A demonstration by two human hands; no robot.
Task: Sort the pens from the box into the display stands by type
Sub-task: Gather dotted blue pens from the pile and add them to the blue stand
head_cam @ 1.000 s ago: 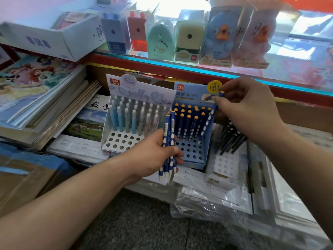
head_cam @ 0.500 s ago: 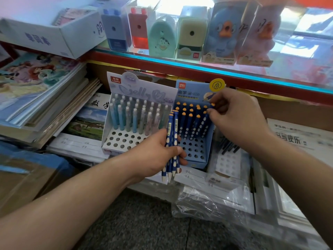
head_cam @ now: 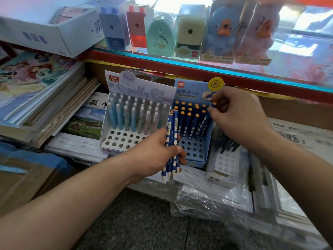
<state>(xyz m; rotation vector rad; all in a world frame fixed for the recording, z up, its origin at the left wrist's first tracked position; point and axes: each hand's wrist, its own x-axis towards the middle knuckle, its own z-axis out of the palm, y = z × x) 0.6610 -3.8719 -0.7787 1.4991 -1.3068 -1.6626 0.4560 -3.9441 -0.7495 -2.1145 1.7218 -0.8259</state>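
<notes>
From the head camera I see my left forearm coming in from the lower left. The left hand (head_cam: 158,152) sits in front of the stands with thumb and fingers curled round a bundle of blue pens (head_cam: 172,139). The bundle stands nearly upright, long axis vertical and leaning a little to the right at the top. Its orange caps point up and its pale tips point down below my fist.

My right forearm reaches in from the lower right, wrist bent inward. The right hand (head_cam: 237,118) hovers over the right back corner of the blue display stand (head_cam: 193,154). Its fingertips pinch the top of a single blue pen (head_cam: 213,105). That pen runs steeply down and to the left into the stand, cap up. I cannot tell whether its tip is seated in a hole.

The stand's back rows hold more of the same pens, upright with caps up, and its front holes are open. Just to its left is a white stand (head_cam: 124,140) with pastel pens (head_cam: 133,118) upright in its back rows. To the right, partly behind my wrist, black pens (head_cam: 228,144) lean in a third stand (head_cam: 229,161). All three rest on stacked notebooks (head_cam: 75,143).
</notes>
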